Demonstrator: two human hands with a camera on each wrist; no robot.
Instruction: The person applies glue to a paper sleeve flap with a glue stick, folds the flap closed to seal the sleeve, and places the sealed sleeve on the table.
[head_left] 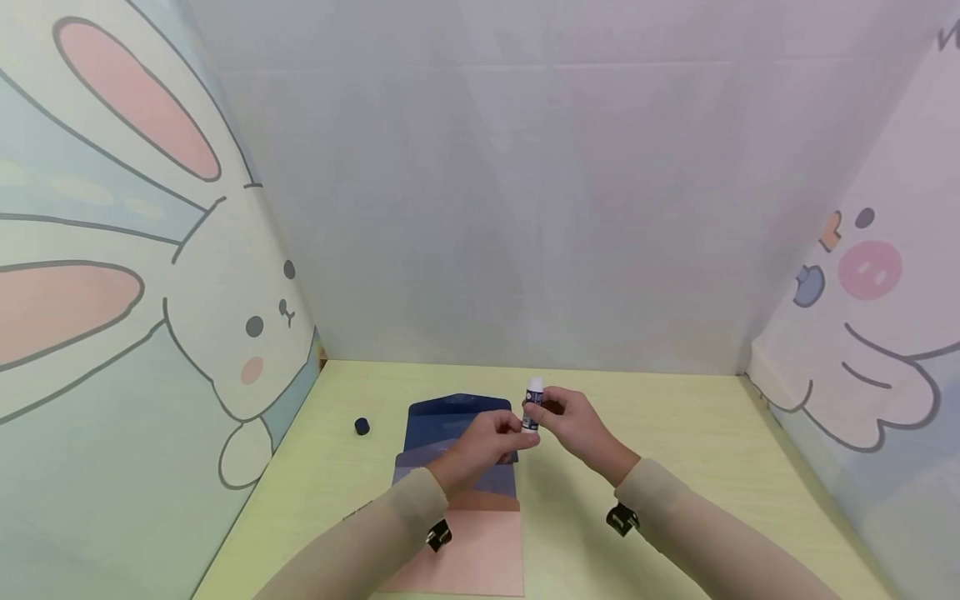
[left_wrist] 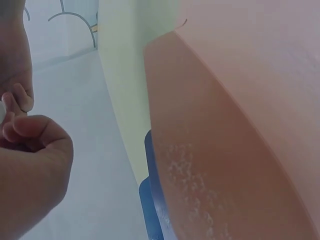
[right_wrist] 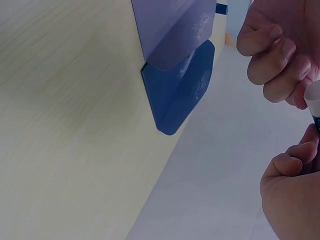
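A glue stick (head_left: pixel 533 404) with a dark blue label and white ends stands nearly upright between my hands, above the table's far part. My right hand (head_left: pixel 577 425) grips its barrel from the right. At its lower white end, thumb and fingers of my left hand (head_left: pixel 483 446) pinch the base. Only part of the glue stick (right_wrist: pixel 312 97) enters the right wrist view. Below the hands lie overlapping envelopes with raised flaps: a dark blue envelope (head_left: pixel 438 425) at the back, a purple envelope (head_left: pixel 495 482) in the middle, a pink envelope (head_left: pixel 480 550) in front.
A small dark cap (head_left: pixel 362 427) lies on the pale yellow table (head_left: pixel 660 417) left of the envelopes. Whitish marks show on the pink envelope's brownish flap (left_wrist: pixel 210 150). A grey back wall (head_left: pixel 510 208) and two cartoon-printed side walls enclose the table.
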